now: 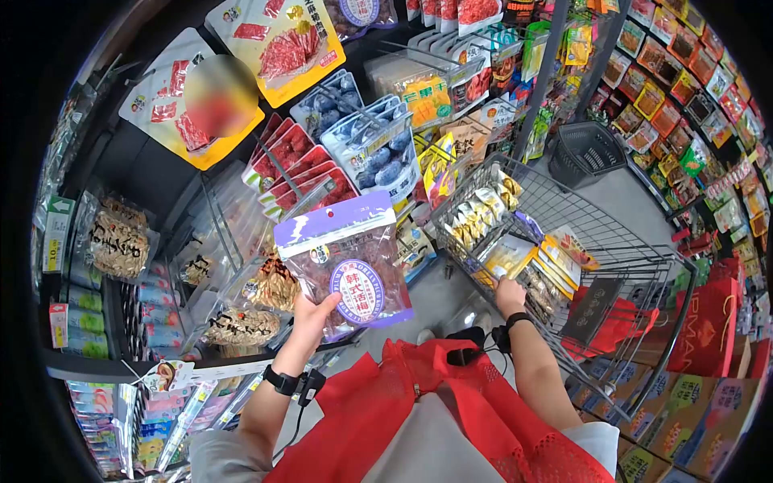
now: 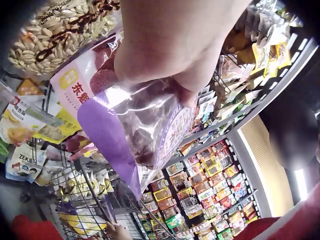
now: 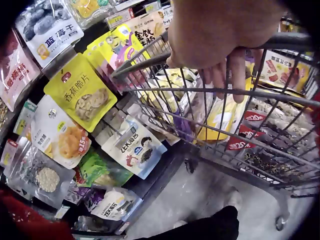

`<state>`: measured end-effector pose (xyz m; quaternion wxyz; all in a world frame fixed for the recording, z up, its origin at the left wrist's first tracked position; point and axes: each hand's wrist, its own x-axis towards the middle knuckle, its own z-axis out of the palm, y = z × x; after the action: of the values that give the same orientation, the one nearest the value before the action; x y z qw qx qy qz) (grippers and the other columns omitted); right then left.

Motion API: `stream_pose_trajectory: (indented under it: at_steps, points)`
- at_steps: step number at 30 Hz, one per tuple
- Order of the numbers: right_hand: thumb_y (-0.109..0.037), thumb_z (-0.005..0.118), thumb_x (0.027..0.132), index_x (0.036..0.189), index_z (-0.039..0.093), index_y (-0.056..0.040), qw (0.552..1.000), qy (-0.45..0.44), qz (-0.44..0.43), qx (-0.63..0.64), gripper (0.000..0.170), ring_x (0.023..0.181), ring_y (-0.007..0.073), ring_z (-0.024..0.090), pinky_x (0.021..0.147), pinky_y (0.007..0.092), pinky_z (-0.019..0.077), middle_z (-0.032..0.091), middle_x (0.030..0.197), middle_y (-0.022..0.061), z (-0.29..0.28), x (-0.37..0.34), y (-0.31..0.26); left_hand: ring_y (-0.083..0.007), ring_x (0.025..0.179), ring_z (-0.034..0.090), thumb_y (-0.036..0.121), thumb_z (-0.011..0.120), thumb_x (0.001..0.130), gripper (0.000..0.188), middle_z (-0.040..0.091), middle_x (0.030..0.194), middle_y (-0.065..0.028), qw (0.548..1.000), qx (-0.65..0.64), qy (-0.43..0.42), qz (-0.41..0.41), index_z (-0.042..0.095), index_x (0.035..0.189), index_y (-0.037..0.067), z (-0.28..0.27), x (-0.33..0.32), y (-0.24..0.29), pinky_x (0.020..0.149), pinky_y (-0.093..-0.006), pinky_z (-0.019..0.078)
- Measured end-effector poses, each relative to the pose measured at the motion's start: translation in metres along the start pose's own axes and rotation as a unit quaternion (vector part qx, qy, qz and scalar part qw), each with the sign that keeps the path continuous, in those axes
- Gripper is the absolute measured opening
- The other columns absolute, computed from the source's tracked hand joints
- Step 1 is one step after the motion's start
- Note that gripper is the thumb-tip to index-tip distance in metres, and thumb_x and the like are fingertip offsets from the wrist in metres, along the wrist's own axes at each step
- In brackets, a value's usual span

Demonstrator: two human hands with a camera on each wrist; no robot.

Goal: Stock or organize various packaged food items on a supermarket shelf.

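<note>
A purple-topped bag of dried plums (image 1: 358, 270) is pinched at its lower left side by the left hand (image 1: 310, 318), thumb on the front. In the left wrist view the left hand (image 2: 170, 45) covers part of the same bag (image 2: 145, 125). The right hand (image 1: 510, 298) grips the near rim of a wire shopping cart (image 1: 636, 266). Seen from the right wrist, the fingers of the right hand (image 3: 220, 55) curl over the cart's bar (image 3: 280, 95). Yellow and clear snack packs (image 1: 555, 262) lie in the cart.
Hanging packs of blueberries (image 1: 378, 153) and red fruit (image 1: 298, 165) line the rack at the left and ahead. A dark basket (image 1: 588, 153) stands on the floor beyond the cart. Cardboard boxes (image 1: 692, 419) are stacked at the lower right; snack shelves (image 1: 684, 80) rise behind.
</note>
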<state>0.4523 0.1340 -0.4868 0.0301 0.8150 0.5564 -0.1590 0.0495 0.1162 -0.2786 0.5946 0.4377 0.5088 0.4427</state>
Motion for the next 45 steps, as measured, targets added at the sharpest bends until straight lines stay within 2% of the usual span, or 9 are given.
stream_pose_trajectory:
  at_steps: [4, 9, 11, 27, 29, 36, 40, 42, 45]
  points:
    - [-0.043, 0.047, 0.086, 0.093, 0.060, -0.0061, 1.000, -0.005, 0.012, 0.002, 0.040, 0.082, 0.0350, 0.062, 0.070, 0.0439, 0.0502, 0.063, 0.086, 0.0175, -0.008, 0.005, 0.008, -0.0109, 0.086, 0.057, 0.004, 0.062, 0.079, 0.033, 0.060, 0.099, -0.0055, 0.998, 0.007, 0.035, 0.060, 0.051, 0.110, -0.001, 0.008, -0.012, 0.002, 0.077, -0.0274, 0.0465]
    - [-0.051, 0.040, 0.087, 0.085, 0.062, -0.0027, 0.999, 0.020, 0.024, 0.016, 0.053, 0.081, 0.0379, 0.060, 0.070, 0.0448, 0.0486, 0.062, 0.083, 0.0211, 0.007, 0.039, 0.034, -0.0129, 0.093, 0.055, 0.005, 0.061, 0.079, 0.040, 0.057, 0.104, -0.0056, 0.995, 0.093, 0.000, -0.022, 0.044, 0.115, 0.000, 0.005, -0.016, -0.002, 0.082, -0.0286, 0.0443]
    - [-0.049, 0.041, 0.087, 0.086, 0.062, -0.0023, 1.000, 0.011, 0.017, 0.014, 0.052, 0.080, 0.0372, 0.060, 0.070, 0.0449, 0.0482, 0.062, 0.083, 0.0215, 0.004, 0.054, 0.045, -0.0091, 0.079, 0.056, 0.008, 0.061, 0.081, 0.022, 0.062, 0.089, -0.0039, 0.997, 0.073, 0.003, 0.001, 0.056, 0.100, -0.001, 0.015, -0.014, 0.000, 0.072, -0.0264, 0.0466]
    - [-0.040, 0.044, 0.088, 0.078, 0.061, -0.0011, 0.995, 0.002, -0.068, 0.067, 0.044, 0.074, 0.0396, 0.059, 0.067, 0.0472, 0.0474, 0.061, 0.074, 0.0223, -0.041, 0.149, 0.146, -0.0143, 0.102, 0.050, 0.005, 0.053, 0.085, 0.041, 0.052, 0.114, -0.0076, 0.996, 0.054, -0.072, -0.004, 0.037, 0.122, 0.000, 0.164, 0.067, 0.010, 0.090, -0.0314, 0.0404]
    - [-0.038, 0.042, 0.088, 0.080, 0.061, -0.0028, 0.982, 0.020, -0.175, 0.066, 0.041, 0.074, 0.0391, 0.059, 0.067, 0.0474, 0.0472, 0.061, 0.076, 0.0212, -0.015, 0.148, 0.181, -0.0143, 0.102, 0.051, 0.006, 0.053, 0.086, 0.039, 0.052, 0.114, -0.0077, 0.997, 0.032, -0.063, -0.007, 0.037, 0.121, 0.000, 0.190, 0.078, 0.008, 0.089, -0.0310, 0.0410]
    - [-0.037, 0.045, 0.086, 0.085, 0.063, -0.0033, 0.947, -0.234, -0.218, 0.014, 0.038, 0.080, 0.0339, 0.061, 0.070, 0.0419, 0.0482, 0.064, 0.083, 0.0183, -0.071, 0.192, 0.203, -0.0125, 0.095, 0.053, 0.009, 0.054, 0.086, 0.034, 0.055, 0.108, -0.0053, 0.982, -0.127, 0.046, 0.131, 0.042, 0.117, 0.001, 0.255, 0.120, 0.072, 0.085, -0.0296, 0.0423]
    - [-0.036, 0.053, 0.081, 0.087, 0.060, 0.0001, 0.901, -0.243, -0.355, -0.057, 0.037, 0.073, 0.0353, 0.061, 0.066, 0.0405, 0.0478, 0.063, 0.076, 0.0184, -0.088, 0.229, 0.211, -0.0124, 0.100, 0.052, 0.013, 0.055, 0.087, 0.035, 0.055, 0.109, -0.0048, 0.951, -0.197, 0.118, 0.208, 0.044, 0.118, 0.001, 0.267, 0.128, 0.122, 0.088, -0.0289, 0.0396]
    - [-0.036, 0.052, 0.081, 0.083, 0.061, -0.0009, 0.824, -0.349, -0.447, -0.020, 0.036, 0.068, 0.0335, 0.061, 0.062, 0.0410, 0.0469, 0.063, 0.072, 0.0170, -0.095, 0.267, 0.202, -0.0115, 0.100, 0.051, 0.015, 0.054, 0.088, 0.033, 0.055, 0.109, -0.0045, 0.939, -0.179, 0.165, 0.241, 0.045, 0.117, 0.000, 0.267, 0.130, 0.145, 0.088, -0.0280, 0.0388]
    - [-0.019, 0.050, 0.084, 0.075, 0.061, -0.0026, 0.894, -0.107, -0.402, 0.168, 0.022, 0.061, 0.0338, 0.058, 0.056, 0.0400, 0.0453, 0.059, 0.064, 0.0153, -0.266, 0.213, 0.084, -0.0085, 0.093, 0.052, 0.023, 0.051, 0.090, 0.028, 0.058, 0.102, -0.0027, 0.924, -0.165, 0.223, 0.261, 0.051, 0.109, 0.002, 0.260, 0.134, 0.168, 0.083, -0.0264, 0.0398]
